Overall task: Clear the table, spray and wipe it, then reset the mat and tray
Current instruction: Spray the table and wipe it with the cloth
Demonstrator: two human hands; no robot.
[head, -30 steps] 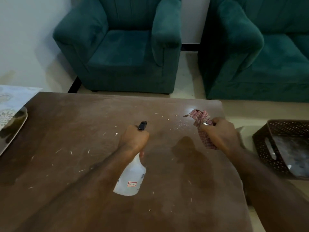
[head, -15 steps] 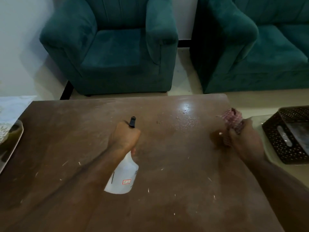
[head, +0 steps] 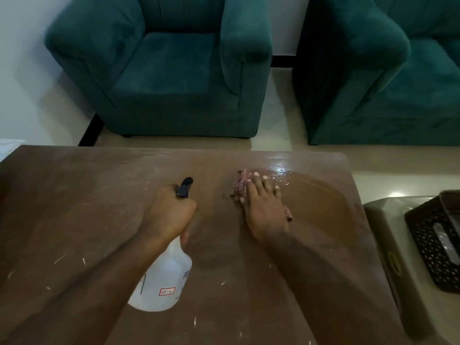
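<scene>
My left hand [head: 169, 215] grips the neck of a white spray bottle [head: 164, 282] with a black nozzle, held over the middle of the brown table [head: 74, 195]. My right hand [head: 263, 207] lies flat, fingers spread, pressing a red checked cloth [head: 240, 185] onto the far right part of the tabletop. A wet, shiny patch [head: 311, 185] spreads to the right of the cloth. Small white crumbs dot the near part of the table.
A dark perforated basket [head: 433, 245] sits on a grey stool [head: 388, 232] off the table's right edge. Two teal armchairs [head: 161, 70] [head: 385, 83] stand beyond the far edge. A pale patterned mat corner [head: 10, 145] shows at the far left.
My right hand has come in from the table's right edge toward the middle and flattened the cloth onto the surface, leaving a wet streak. The bottle hand has stayed about where it was.
</scene>
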